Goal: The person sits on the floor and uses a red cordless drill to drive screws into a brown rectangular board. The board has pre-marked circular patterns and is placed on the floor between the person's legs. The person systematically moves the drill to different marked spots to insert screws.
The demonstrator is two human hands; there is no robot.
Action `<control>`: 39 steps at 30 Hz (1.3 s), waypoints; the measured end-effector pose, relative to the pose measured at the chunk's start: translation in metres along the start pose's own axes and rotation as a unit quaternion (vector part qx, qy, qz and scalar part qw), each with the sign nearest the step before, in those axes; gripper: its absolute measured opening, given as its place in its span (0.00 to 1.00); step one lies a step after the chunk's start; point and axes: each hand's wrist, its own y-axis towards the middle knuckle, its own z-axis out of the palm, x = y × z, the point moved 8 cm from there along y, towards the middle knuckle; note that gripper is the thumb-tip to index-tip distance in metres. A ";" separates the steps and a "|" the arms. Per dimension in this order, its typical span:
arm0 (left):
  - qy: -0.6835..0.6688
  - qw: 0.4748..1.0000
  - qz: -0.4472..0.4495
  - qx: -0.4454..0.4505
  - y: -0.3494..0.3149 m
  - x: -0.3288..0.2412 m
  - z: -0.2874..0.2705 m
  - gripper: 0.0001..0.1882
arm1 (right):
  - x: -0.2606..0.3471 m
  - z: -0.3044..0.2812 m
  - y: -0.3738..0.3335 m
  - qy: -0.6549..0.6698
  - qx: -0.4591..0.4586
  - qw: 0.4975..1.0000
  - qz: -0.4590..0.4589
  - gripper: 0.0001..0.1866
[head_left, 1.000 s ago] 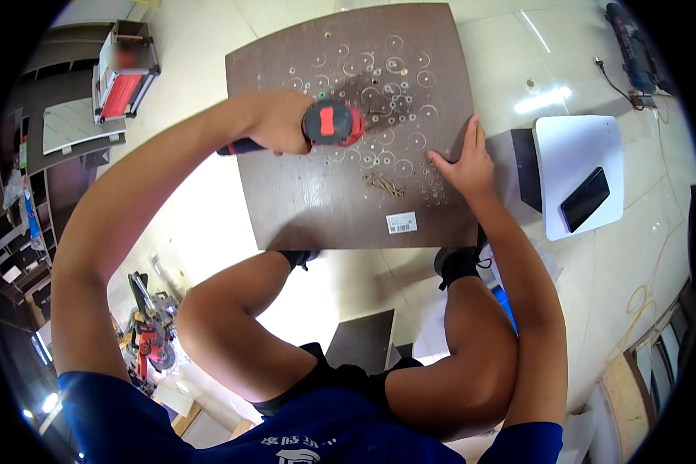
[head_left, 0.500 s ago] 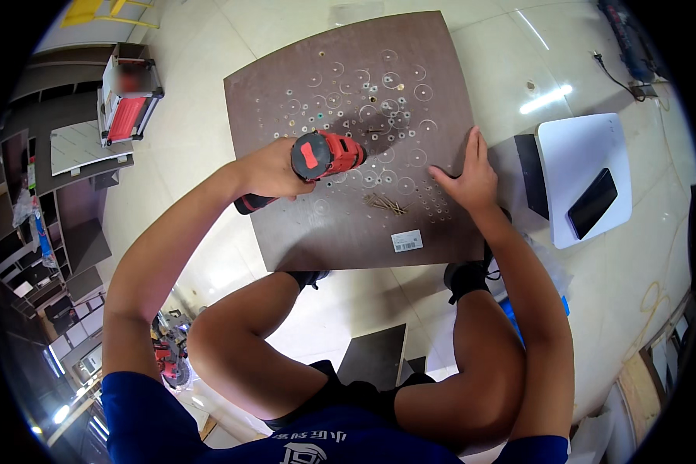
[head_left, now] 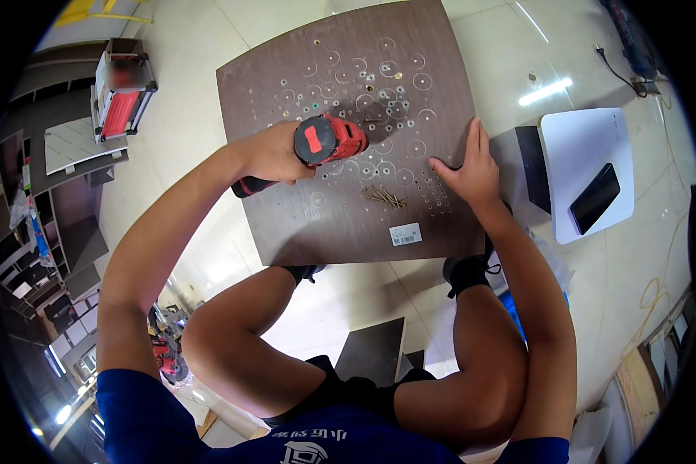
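My left hand (head_left: 269,152) is wrapped around the handle of a red and black cordless drill (head_left: 348,139), held over the middle of a brown board (head_left: 301,236). Its front end faces right and down, and I cannot make out the tip. Drilled holes and scribed circles cover much of the board. Just beyond the drill a small screw (head_left: 373,120) shows against a dark shadow. My right hand (head_left: 475,174) rests on the board's right edge with fingers stretched and thumb apart, holding nothing. Between the hands lies a small pile of brass-coloured screws (head_left: 383,196).
A white label (head_left: 405,234) is stuck near the board's front edge. To the right, a black phone (head_left: 595,199) lies on a white-topped box (head_left: 584,127). A red case (head_left: 121,112) stands far left. My knees flank a dark panel (head_left: 370,352) on the tiled floor.
The whole view has shifted slightly, so the board appears a little higher. The drill stays in my left hand over nearly the same spot, and my right hand keeps its place on the edge.
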 end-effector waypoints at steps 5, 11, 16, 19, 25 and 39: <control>0.044 0.999 -0.009 0.009 0.005 -0.006 -0.002 0.19 | 0.002 -0.002 -0.001 -0.005 -0.025 0.999 -0.029 0.64; 0.038 0.999 -0.020 0.009 0.006 -0.027 -0.008 0.14 | -0.002 0.003 0.000 -0.023 -0.014 1.000 -0.011 0.65; 0.212 0.973 0.096 -0.003 0.020 -0.038 -0.007 0.14 | -0.003 0.001 0.000 -0.025 -0.012 1.000 -0.005 0.65; 0.176 0.983 0.011 0.050 0.017 -0.046 -0.011 0.13 | -0.003 0.001 0.000 -0.020 0.001 1.000 0.006 0.66; 0.109 0.993 -0.013 0.045 0.011 -0.045 -0.014 0.19 | -0.005 0.004 0.000 -0.022 0.002 1.000 0.004 0.66; 0.177 0.983 -0.006 0.050 0.021 -0.054 -0.016 0.19 | -0.004 0.002 0.000 -0.028 -0.001 1.000 0.001 0.65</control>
